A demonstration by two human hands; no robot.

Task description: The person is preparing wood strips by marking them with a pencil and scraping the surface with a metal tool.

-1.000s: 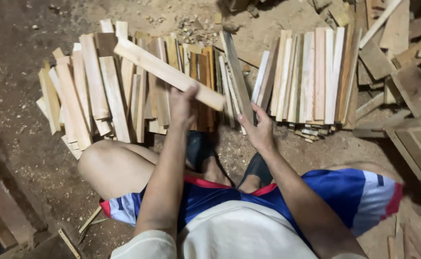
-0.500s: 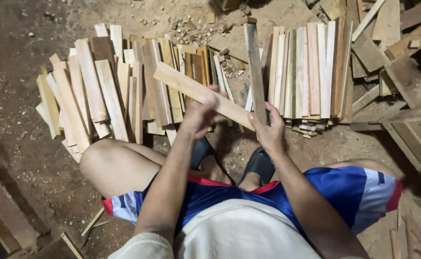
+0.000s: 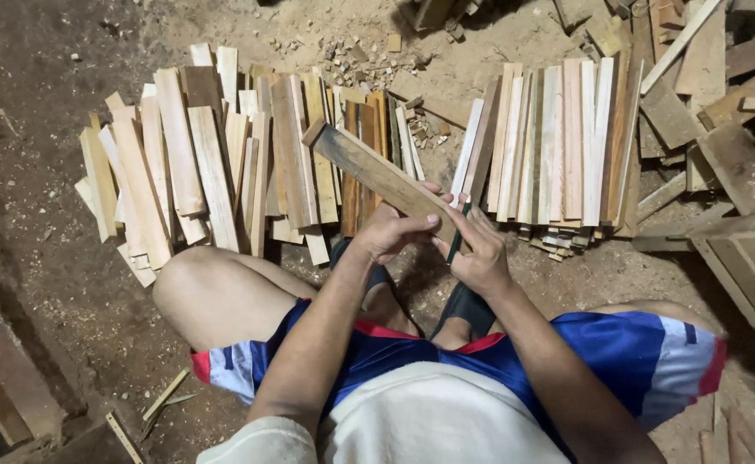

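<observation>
Left hand (image 3: 392,230) grips a dark slat (image 3: 377,172); right hand (image 3: 479,249) seemingly pinches a thin strip (image 3: 456,236); two stacks (image 3: 223,163) already laid out on the floor.

Both hands meet at the frame's centre on a dark wooden slat (image 3: 377,172) that slants toward 11 o'clock. At 10 o'clock a fanned pile of slats (image 3: 205,163) blocks the ground, with the bent left knee (image 3: 214,292) just below it. At 1 o'clock a tidy row of upright slats (image 3: 558,146) stands close to the right hand (image 3: 480,253). Loose boards (image 3: 721,129) crowd 2 to 3 o'clock. Between the two stacks, at 12 o'clock, a narrow lane of sawdust floor (image 3: 429,94) stays open.
</observation>
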